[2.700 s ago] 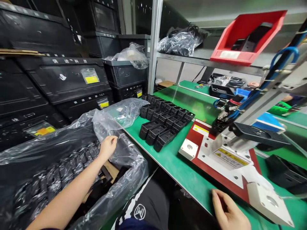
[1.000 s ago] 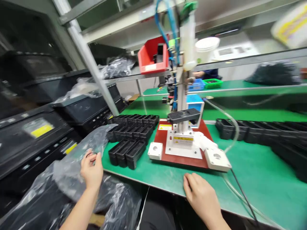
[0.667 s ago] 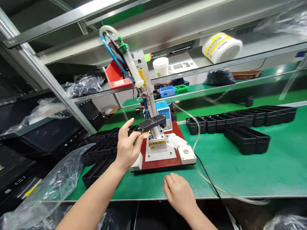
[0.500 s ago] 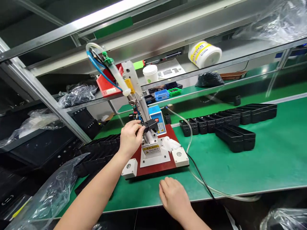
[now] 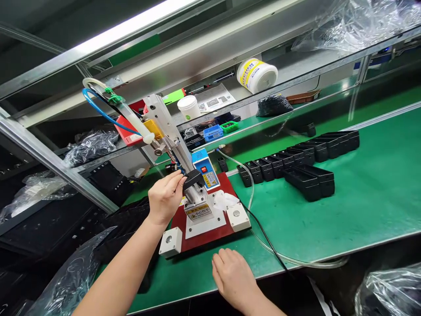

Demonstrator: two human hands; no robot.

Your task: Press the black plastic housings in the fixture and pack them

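My left hand [image 5: 165, 195] is closed on a ribbed black plastic part [image 5: 193, 177], held at the column of a small bench press [image 5: 198, 193]. The press stands on a dark red base [image 5: 205, 234]. A white box with a round button [image 5: 237, 215] sits at the base's right front corner, and another button box [image 5: 170, 241] at the left. My right hand [image 5: 233, 274] rests at the green table's front edge with its fingers curled in; whether anything is under them is hidden. A clear syringe [image 5: 133, 118] with a blue hose hangs at the press's upper left.
Black plastic trays [image 5: 279, 164] stand in a row at the right, with two more trays [image 5: 311, 182] in front. A clear hose [image 5: 251, 193] and black cable run over the table's front edge. More black parts [image 5: 121, 228] lie at the left. A white tub [image 5: 256, 75] lies on the shelf.
The view has shifted, so the press and table sit further left and the press looks more tilted. My left hand still holds the black part at the press; my right hand stays near the edge.
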